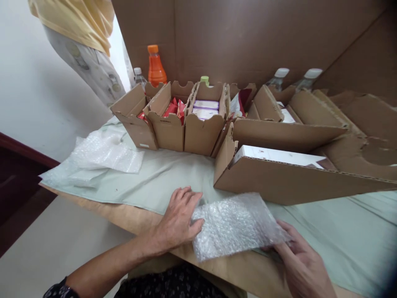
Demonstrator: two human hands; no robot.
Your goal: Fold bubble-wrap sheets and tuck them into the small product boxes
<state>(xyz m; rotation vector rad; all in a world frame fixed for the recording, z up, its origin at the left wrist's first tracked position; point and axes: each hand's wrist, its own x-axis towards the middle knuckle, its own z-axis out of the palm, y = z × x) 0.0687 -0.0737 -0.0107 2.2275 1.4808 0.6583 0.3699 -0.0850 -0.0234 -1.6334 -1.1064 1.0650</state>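
A clear bubble wrap bag (232,223) lies near the front edge of the cloth-covered table, between my two hands. My right hand (297,252) pinches its right end between thumb and fingers, lifting that corner a little. At the left end rests my left hand (182,217), fingers stretched out, the thumb along the wrap's edge. Whether anything is inside the bag I cannot tell. Farther left on the cloth is a loose pile of bubble wrap bags (102,153).
Cardboard bins (201,136) stand in a row behind my hands, holding red packets (173,108) and purple-white boxes (205,108). A larger bin (294,180) at right holds a flat white box (279,155). Behind are an orange bottle (156,68) and clear bottles. A person (83,45) stands at back left.
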